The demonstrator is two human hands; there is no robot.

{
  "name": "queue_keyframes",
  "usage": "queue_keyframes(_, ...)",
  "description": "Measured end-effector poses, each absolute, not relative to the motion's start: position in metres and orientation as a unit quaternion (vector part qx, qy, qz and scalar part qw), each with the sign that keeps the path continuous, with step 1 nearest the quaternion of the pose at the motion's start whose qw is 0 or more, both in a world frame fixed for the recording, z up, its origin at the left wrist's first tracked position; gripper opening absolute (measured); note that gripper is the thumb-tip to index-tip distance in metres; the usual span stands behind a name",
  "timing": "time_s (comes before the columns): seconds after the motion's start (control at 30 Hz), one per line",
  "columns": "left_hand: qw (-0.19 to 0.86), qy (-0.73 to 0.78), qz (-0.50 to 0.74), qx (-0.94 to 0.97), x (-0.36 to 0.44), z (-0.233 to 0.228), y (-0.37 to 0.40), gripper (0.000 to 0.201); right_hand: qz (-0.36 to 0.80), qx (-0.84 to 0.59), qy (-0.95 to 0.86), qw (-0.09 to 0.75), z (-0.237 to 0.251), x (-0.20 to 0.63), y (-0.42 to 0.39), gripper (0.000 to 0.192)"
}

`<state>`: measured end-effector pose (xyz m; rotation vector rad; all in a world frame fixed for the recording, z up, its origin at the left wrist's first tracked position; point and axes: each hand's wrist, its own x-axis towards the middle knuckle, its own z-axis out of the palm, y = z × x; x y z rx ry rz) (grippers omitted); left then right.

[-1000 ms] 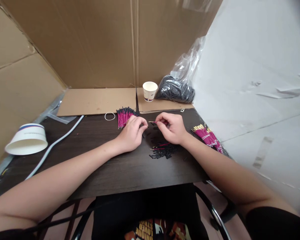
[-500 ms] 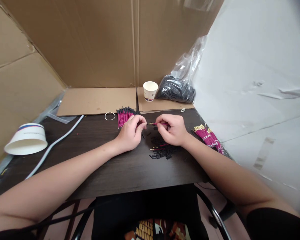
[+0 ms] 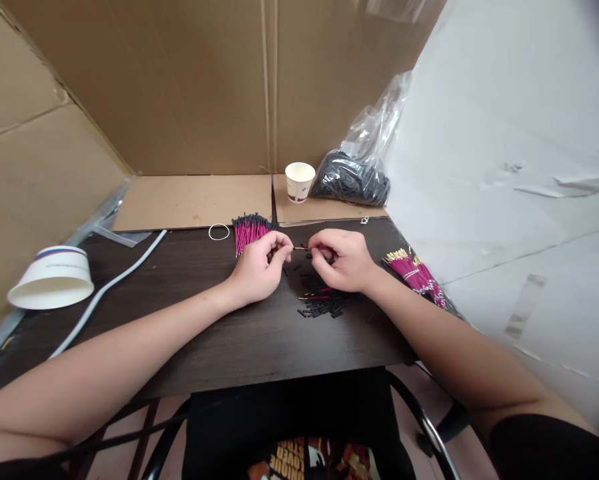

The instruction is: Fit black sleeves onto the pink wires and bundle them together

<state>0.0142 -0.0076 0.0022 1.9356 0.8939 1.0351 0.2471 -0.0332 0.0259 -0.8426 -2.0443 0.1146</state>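
My right hand (image 3: 343,259) pinches a thin magenta wire (image 3: 304,249) with a gold tip pointing left. My left hand (image 3: 260,265) meets that tip with closed fingers; something small and black seems pinched there, too small to tell. Both hands rest on the dark wooden table (image 3: 219,333). Just below my right hand lies a pile of short black tubes (image 3: 324,305) with a few magenta wires. A bundle of magenta wires with black ends (image 3: 249,231) lies behind my left hand. Another bundle with gold tips (image 3: 415,273) lies right of my right wrist.
A paper cup (image 3: 299,181) and a plastic bag of black parts (image 3: 352,180) stand at the back on cardboard. A white rubber band (image 3: 219,232) lies by the black-ended bundle. An overturned paper bowl (image 3: 52,279) and a white cable (image 3: 109,288) lie at left. Cardboard walls surround the table.
My left hand has lifted its fingers up to the wire's gold tip, and both hands have drawn closer together. The piles and bundles have not moved.
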Motion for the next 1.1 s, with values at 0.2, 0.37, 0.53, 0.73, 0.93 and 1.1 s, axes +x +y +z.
queue_keyframes(0.2, 0.432, 0.354, 0.417, 0.717, 0.0167, -0.0006, -0.0068, 0.013, 0.033, -0.337, -0.836, 0.433, 0.0287, 0.2495, -0.0326, 0.012)
queue_keyframes(0.37, 0.428, 0.357, 0.407, 0.723, 0.0162, 0.0003, -0.0075, 0.013, 0.026, -0.336, -0.844, 0.418, 0.0289, 0.2504, -0.0328, 0.011)
queue_keyframes(0.53, 0.429, 0.36, 0.395, 0.728, 0.0168, 0.0008, -0.0075, 0.014, 0.027, -0.334, -0.846, 0.414, 0.0291, 0.2505, -0.0329, 0.011)
queue_keyframes(0.73, 0.441, 0.353, 0.397, 0.723, 0.0177, 0.0008, -0.0085, 0.013, 0.041, -0.337, -0.847, 0.408, 0.0287, 0.2495, -0.034, 0.011)
queue_keyframes(0.93, 0.448, 0.347, 0.401, 0.72, 0.0183, 0.0, -0.0093, 0.014, 0.052, -0.337, -0.845, 0.413, 0.0272, 0.2482, -0.0347, 0.012)
queue_keyframes(1.1, 0.445, 0.343, 0.399, 0.725, 0.0185, -0.0011, -0.0093, 0.017, 0.053, -0.333, -0.841, 0.424, 0.0275, 0.2482, -0.0341, 0.012)
